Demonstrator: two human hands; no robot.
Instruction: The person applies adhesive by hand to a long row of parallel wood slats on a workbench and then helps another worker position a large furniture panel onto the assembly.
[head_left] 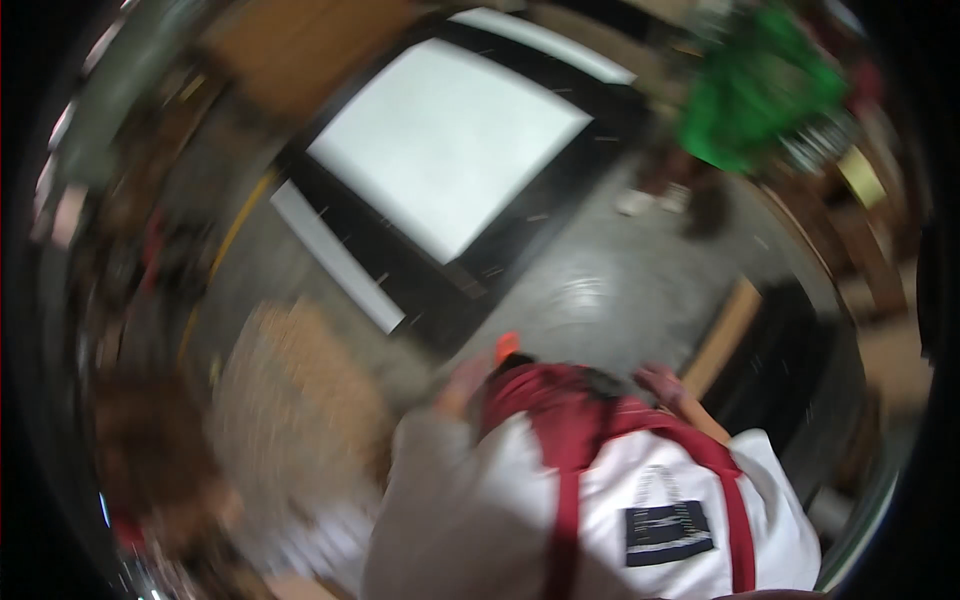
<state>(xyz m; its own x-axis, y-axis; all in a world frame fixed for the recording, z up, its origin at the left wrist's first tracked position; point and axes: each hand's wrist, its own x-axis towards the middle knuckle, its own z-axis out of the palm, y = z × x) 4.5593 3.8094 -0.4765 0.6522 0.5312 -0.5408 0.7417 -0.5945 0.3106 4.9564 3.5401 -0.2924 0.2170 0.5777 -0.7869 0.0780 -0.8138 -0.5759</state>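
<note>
My left hand (465,385) hangs low beside the dark red apron (545,415); motion smears its fingers. Close to it shows a small bright orange thing (507,346), and I cannot tell whether the hand holds it. On the apron's other side is my right hand (660,383), also blurred, nearest to a long tan strip (722,340). Ahead, a large white sheet (450,140) lies on a black panel (540,215). Narrow white strips lie along two sides, one at the near left (338,257) and one at the far edge (545,43).
Grey floor (590,290) separates me from the panel. A green plastic bag (760,90) is at the far right, near brown cardboard (850,235). Black material (780,360) lies right of the tan strip. At left are a yellow floor line (228,240) and a blurred tan stack (300,400).
</note>
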